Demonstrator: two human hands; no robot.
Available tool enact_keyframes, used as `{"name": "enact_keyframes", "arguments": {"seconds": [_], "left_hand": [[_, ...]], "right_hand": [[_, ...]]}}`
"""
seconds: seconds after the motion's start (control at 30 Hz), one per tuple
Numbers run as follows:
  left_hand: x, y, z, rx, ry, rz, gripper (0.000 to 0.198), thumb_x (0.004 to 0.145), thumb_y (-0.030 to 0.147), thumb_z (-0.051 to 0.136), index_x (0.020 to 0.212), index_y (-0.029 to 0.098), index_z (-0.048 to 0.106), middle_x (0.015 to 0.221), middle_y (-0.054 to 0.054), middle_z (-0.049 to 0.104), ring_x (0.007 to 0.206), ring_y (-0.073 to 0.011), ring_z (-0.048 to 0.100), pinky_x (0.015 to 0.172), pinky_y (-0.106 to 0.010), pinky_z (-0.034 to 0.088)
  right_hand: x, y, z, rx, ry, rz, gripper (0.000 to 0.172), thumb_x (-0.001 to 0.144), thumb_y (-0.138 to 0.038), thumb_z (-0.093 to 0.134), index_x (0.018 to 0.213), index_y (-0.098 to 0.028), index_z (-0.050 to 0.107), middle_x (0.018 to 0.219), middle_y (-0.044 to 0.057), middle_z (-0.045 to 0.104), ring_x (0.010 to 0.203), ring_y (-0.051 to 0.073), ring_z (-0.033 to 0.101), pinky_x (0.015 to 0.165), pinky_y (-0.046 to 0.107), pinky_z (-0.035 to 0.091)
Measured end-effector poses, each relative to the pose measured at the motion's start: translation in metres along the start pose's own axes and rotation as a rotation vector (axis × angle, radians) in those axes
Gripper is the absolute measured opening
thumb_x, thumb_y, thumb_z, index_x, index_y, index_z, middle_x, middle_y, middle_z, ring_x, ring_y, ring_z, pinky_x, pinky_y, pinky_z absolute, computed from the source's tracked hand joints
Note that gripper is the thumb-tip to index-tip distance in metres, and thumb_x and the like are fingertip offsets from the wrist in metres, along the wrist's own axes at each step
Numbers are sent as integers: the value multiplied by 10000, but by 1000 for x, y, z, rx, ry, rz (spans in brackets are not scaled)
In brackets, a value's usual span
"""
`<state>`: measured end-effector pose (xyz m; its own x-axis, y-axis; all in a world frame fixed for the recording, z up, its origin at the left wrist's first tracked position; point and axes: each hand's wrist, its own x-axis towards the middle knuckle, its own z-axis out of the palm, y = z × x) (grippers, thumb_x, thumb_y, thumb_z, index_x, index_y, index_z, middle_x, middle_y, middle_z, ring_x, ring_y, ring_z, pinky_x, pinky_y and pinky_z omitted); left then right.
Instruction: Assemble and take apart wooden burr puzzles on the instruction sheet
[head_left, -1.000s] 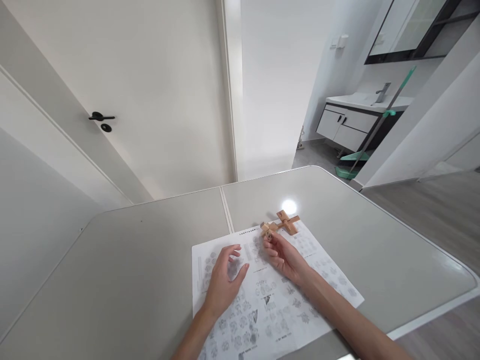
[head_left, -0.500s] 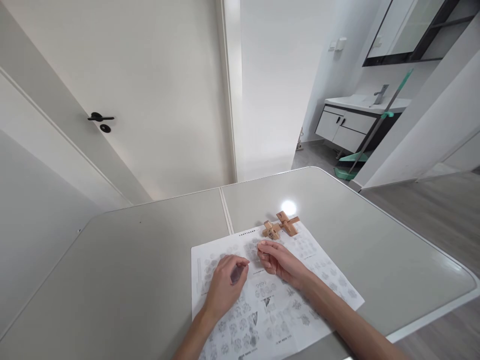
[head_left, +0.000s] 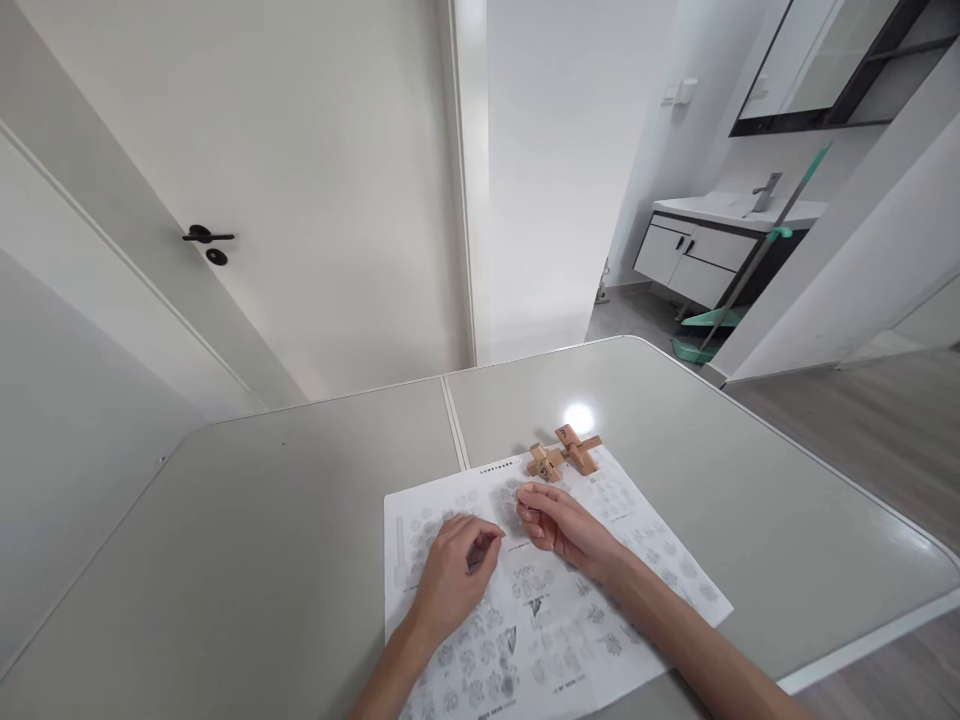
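A printed paper sheet with rows of small grey diagrams lies flat on the table, both hands over its middle. My left hand is closed loosely, thumb and fingertips brought together, and nothing shows in it. To its right, my right hand is curled palm inward, the thumb against the bent fingers, with no object visible in it. Just beyond its fingertips, at the sheet's far edge, are a small wooden puzzle piece assembly and a larger cross-shaped wooden puzzle assembly, both marked with dark characters.
The grey table has a pale seam running across it and a bright light reflection near the wooden pieces. Behind stands a white door with a black handle. At right are a sink cabinet and a green dustpan.
My left hand has shifted slightly right, and its thumb and fingertips have drawn closer together. My right hand and the wooden pieces hold their places; the view has shifted a little.
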<state>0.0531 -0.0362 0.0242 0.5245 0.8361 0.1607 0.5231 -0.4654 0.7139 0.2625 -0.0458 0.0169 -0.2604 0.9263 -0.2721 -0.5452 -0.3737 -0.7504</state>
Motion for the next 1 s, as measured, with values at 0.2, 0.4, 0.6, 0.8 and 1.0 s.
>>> {"name": "enact_keyframes", "arguments": {"seconds": [0.2, 0.4, 0.6, 0.8, 1.0], "left_hand": [[1, 0, 0, -1, 22, 13, 156, 976, 250, 544, 889, 246, 672, 813, -14, 689, 804, -199, 622, 774, -340, 509], [1, -1, 0, 13, 11, 10, 143, 978, 252, 550, 899, 248, 668, 815, -8, 684, 804, -199, 619, 773, -332, 498], [1, -3, 1, 16, 8, 19, 140, 983, 251, 544, 899, 249, 656, 815, 1, 680, 799, -194, 609, 821, -352, 487], [1, -1, -1, 10, -15, -5, 152, 995, 269, 532, 909, 253, 656, 815, -4, 678, 808, -203, 604, 813, -362, 487], [2, 2, -2, 13, 0, 10, 153, 984, 267, 537, 887, 253, 654, 807, -4, 679, 802, -203, 612, 795, -353, 492]], "right_hand": [[-1, -4, 5, -1, 15, 5, 409, 805, -429, 855, 731, -185, 534, 670, -42, 516, 514, 66, 405, 436, 206, 278], [-1, -6, 7, 2, 20, 8, 422, 778, -436, 871, 736, -187, 532, 662, -46, 516, 507, 64, 394, 433, 208, 262], [-1, -4, 7, 1, 24, 9, 420, 786, -437, 865, 733, -189, 529, 662, -47, 521, 498, 62, 394, 439, 214, 260], [0, -3, 4, 1, 6, 1, 382, 806, -430, 851, 747, -187, 562, 679, -38, 532, 522, 70, 397, 455, 217, 284], [0, -3, 3, 5, 15, 13, 397, 796, -432, 859, 738, -187, 551, 676, -37, 528, 525, 71, 394, 457, 216, 287]]}}
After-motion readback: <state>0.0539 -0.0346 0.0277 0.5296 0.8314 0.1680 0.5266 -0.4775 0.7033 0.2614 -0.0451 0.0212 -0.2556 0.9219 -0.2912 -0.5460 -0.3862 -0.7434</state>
